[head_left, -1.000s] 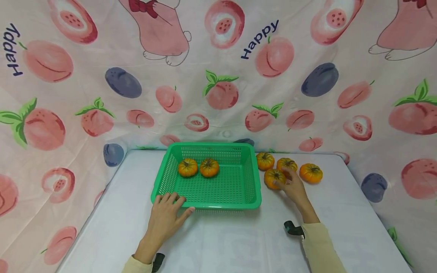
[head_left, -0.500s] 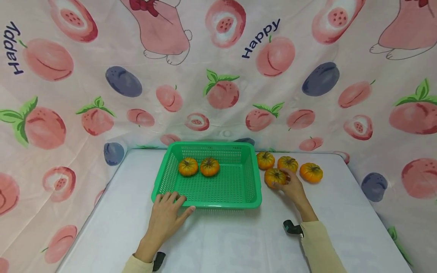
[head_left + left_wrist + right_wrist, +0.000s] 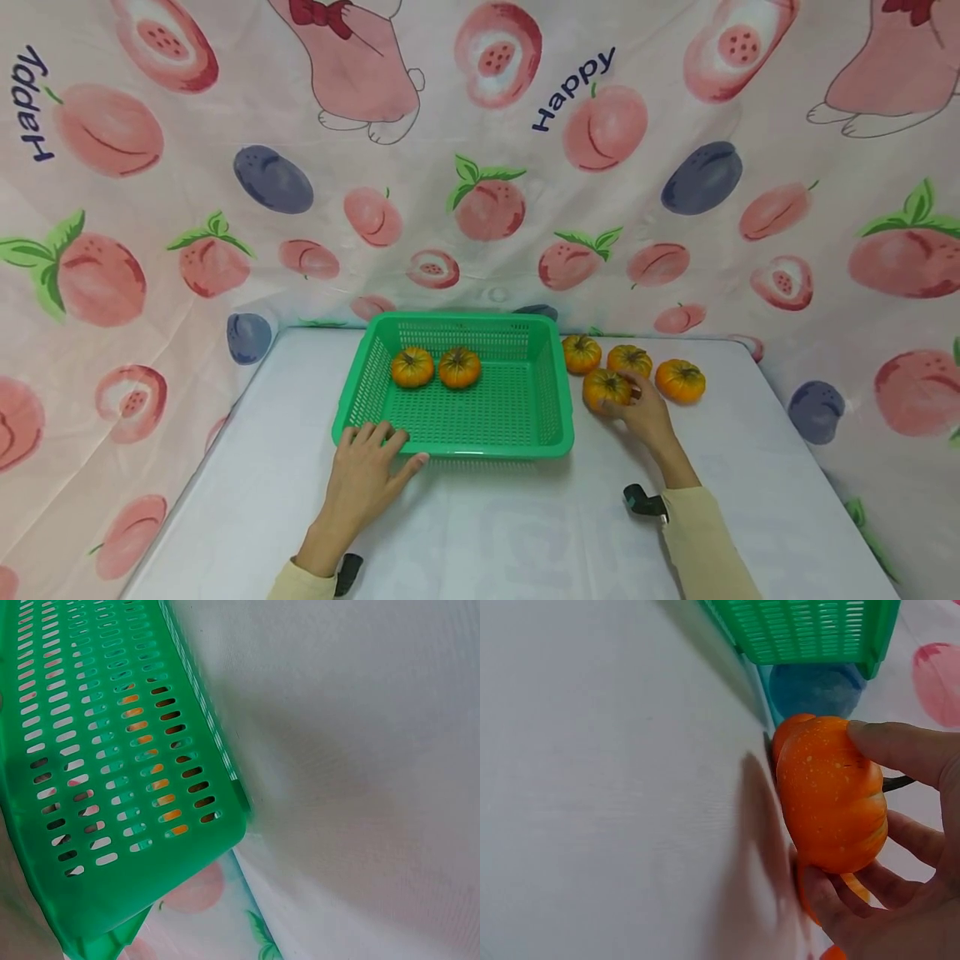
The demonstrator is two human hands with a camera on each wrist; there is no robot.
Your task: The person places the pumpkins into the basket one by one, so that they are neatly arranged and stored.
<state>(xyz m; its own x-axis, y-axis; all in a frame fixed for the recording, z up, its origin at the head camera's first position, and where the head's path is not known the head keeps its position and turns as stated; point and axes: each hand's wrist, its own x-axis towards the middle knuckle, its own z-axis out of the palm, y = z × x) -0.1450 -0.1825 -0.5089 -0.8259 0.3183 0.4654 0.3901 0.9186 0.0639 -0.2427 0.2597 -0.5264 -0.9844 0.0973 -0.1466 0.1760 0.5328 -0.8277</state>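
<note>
My right hand [image 3: 647, 412] grips a small orange pumpkin [image 3: 606, 390] just right of the green basket, thumb on one side and fingers on the other. In the right wrist view that pumpkin [image 3: 832, 795] shows its ribbed side and dark stem, with its shadow on the cloth beside it. My left hand [image 3: 362, 475] holds the near left rim of the green plastic basket [image 3: 480, 451], fingers hooked over the edge and thumb outside. Two pumpkins, one on the left [image 3: 412, 367] and one beside it [image 3: 460, 368], sit toward the back inside the basket.
Three more pumpkins lie right of the basket: one by its back corner [image 3: 582, 354], one behind my right hand [image 3: 630, 360] and one farther right [image 3: 681, 381]. A white cloth [image 3: 510, 533] covers the table. Behind hangs a fruit-patterned curtain [image 3: 420, 183].
The pumpkin in my right hand has shifted very slightly up and to the right. My left hand and the basket have stayed in place.
</note>
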